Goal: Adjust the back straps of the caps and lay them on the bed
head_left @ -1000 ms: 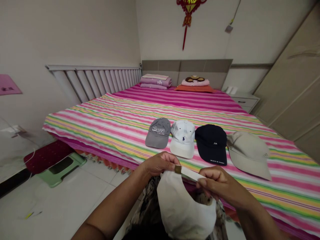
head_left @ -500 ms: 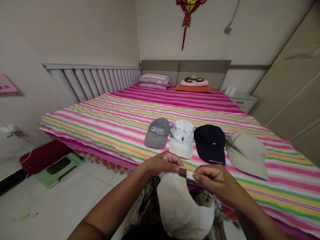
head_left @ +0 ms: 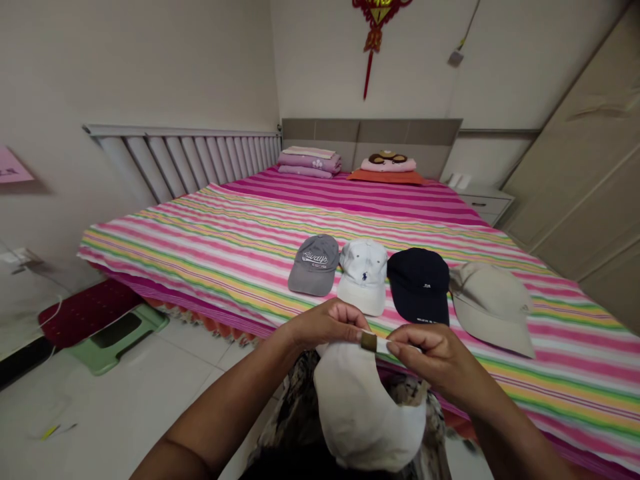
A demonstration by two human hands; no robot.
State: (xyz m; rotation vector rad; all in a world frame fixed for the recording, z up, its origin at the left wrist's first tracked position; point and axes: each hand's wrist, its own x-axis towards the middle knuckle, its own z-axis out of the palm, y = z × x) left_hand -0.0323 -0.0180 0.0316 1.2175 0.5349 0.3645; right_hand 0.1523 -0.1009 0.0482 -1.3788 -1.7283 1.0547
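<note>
I hold a white cap upside down in front of me, its brim hanging toward my lap. My left hand pinches the cap's rear edge beside a small brass buckle. My right hand pinches the white back strap just right of that buckle. On the striped bed beyond my hands lie a grey cap, a white cap with a small logo, a navy cap and a beige cap in a row.
Folded bedding and a pillow with a cartoon face lie at the headboard. A white nightstand stands right of the bed, wardrobe doors further right. A green stool and a red mat sit on the tiled floor at left.
My right hand has slid left along the strap toward the buckle, so less strap shows between my hands. The view has shifted slightly.
</note>
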